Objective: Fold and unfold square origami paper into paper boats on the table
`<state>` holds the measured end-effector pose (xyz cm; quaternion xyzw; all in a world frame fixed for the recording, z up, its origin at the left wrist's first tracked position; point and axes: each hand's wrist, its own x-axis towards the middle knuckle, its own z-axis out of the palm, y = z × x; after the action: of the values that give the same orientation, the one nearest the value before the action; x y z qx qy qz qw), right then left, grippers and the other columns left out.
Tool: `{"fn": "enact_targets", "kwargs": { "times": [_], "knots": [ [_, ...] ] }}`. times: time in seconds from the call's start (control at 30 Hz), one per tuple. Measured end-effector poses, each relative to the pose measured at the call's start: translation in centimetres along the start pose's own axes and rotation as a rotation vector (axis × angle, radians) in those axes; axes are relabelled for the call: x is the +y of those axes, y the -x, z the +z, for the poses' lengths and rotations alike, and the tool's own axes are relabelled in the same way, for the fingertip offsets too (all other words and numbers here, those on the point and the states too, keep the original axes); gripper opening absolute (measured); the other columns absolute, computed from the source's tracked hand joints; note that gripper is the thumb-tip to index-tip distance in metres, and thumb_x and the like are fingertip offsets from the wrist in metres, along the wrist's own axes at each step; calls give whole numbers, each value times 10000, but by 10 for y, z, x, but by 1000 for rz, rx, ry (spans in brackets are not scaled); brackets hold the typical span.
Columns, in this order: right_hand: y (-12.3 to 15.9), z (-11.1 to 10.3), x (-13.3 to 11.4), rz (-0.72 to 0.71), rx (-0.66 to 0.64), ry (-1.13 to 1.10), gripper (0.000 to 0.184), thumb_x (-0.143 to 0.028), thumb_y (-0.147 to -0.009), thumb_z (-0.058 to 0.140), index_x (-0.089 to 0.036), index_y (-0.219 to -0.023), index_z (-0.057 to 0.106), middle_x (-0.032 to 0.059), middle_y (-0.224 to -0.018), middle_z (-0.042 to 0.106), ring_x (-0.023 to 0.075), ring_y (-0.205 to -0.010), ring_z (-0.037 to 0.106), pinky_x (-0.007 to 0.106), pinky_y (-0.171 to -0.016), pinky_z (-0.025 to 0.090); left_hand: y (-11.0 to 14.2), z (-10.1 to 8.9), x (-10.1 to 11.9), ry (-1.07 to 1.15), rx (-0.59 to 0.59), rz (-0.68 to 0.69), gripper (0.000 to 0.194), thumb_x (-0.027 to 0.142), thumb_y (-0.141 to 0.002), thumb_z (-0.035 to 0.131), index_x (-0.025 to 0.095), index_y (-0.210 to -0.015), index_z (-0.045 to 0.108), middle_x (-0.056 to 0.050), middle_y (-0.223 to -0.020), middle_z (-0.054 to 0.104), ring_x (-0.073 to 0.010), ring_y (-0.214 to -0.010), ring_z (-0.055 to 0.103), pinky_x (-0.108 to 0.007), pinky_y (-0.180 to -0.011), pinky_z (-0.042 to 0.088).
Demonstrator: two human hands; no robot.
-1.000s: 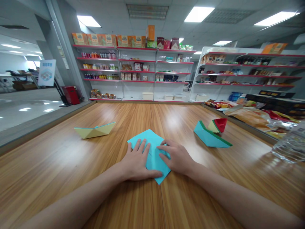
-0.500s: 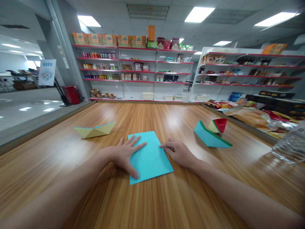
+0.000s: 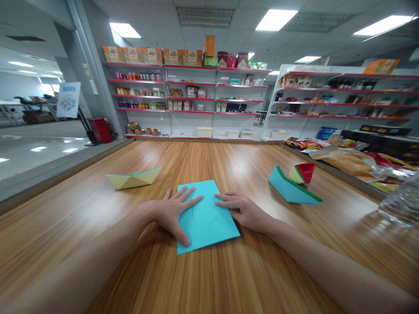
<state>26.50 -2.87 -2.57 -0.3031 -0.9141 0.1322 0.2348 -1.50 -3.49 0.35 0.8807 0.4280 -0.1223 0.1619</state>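
Note:
A teal sheet of folded paper [image 3: 206,218] lies flat on the wooden table [image 3: 209,279] right in front of me. My left hand [image 3: 172,211] rests spread and flat on the sheet's left edge, fingers pointing right, thumb on its near corner. My right hand [image 3: 244,210] lies flat on the sheet's right edge, fingers stretched left onto the paper. Neither hand grips anything.
A yellow paper boat [image 3: 133,179] sits to the left. A teal and green paper boat [image 3: 293,192] with a small red and yellow one [image 3: 303,172] sits to the right. Snack packets [image 3: 347,159] and a plastic bag [image 3: 401,203] line the right side. Store shelves [image 3: 196,98] stand behind.
The sheet lay as a diamond under both hands; it has turned square to me. My left hand slid to its left edge and my right hand has since flattened onto its right edge.

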Motion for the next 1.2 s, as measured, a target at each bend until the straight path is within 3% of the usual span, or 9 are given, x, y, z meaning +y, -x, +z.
{"fn": "enact_targets", "kwargs": {
  "times": [0.23, 0.43, 0.57, 0.7, 0.8, 0.93, 1.1, 1.2],
  "knots": [
    [2, -3, 0, 20, -111, 53, 396, -190, -855, 503, -318, -1225, 561, -1, -1315, 525, 257, -1246, 410, 505, -1013, 341, -1, 0, -3, 13, -8, 18, 1273, 688, -463, 697, 394, -1402, -112, -50, -1483, -239, -416, -1309, -204, -711, -957, -77],
    [3, -11, -21, -109, -244, 67, 534, -121, -806, 511, -355, -1285, 482, -48, -1365, 459, 289, -1390, 91, 599, -1064, 129, 1, -5, 0, 38, -67, 38, 1312, 654, -424, 740, 410, -1394, -109, -35, -1471, -265, -408, -1304, -226, -713, -934, -122],
    [2, -13, -30, -184, -362, -30, 636, -78, -778, 514, -332, -1347, 391, -3, -1403, 412, 252, -1367, 213, 558, -1083, 112, 3, -9, 2, 48, -102, 37, 1328, 637, -409, 757, 418, -1389, -113, -23, -1464, -281, -400, -1297, -243, -706, -935, -132],
    [3, -19, -28, -126, -354, -83, 550, -144, -821, 525, -331, -1327, 421, 23, -1352, 484, 242, -1312, 346, 554, -1080, 120, 3, -8, 2, 45, -95, 33, 1315, 633, -425, 753, 427, -1383, -124, -19, -1464, -278, -388, -1301, -244, -707, -936, -126],
    [3, -20, -32, -122, -341, -65, 554, -141, -818, 528, -323, -1330, 422, 36, -1357, 477, 253, -1325, 319, 552, -1073, 140, 5, -6, 4, 40, -83, 32, 1316, 636, -429, 749, 417, -1385, -128, -27, -1465, -275, -382, -1304, -241, -703, -942, -121],
    [1, -16, -41, -223, -397, -54, 665, -131, -756, 596, -347, -1348, 384, 20, -1390, 435, 258, -1351, 257, 546, -1083, 84, 8, -6, 10, 46, -83, 18, 1346, 627, -400, 764, 388, -1401, -104, -43, -1468, -265, -401, -1296, -242, -708, -945, -108],
    [1, -16, -47, -140, -364, -26, 552, -166, -834, 539, -337, -1340, 402, 36, -1371, 461, 262, -1335, 294, 555, -1069, 135, 10, -6, 12, 68, -73, 10, 1357, 610, -381, 779, 382, -1410, -76, -50, -1467, -266, -432, -1292, -220, -706, -946, -117],
    [3, -17, -52, -215, -394, -74, 558, -292, -807, 620, -355, -1325, 422, 31, -1372, 462, 271, -1345, 269, 552, -1077, 116, 9, -5, 12, 68, -86, 16, 1362, 604, -373, 784, 385, -1410, -71, -44, -1470, -261, -431, -1287, -233, -709, -944, -112]
  ]
}}
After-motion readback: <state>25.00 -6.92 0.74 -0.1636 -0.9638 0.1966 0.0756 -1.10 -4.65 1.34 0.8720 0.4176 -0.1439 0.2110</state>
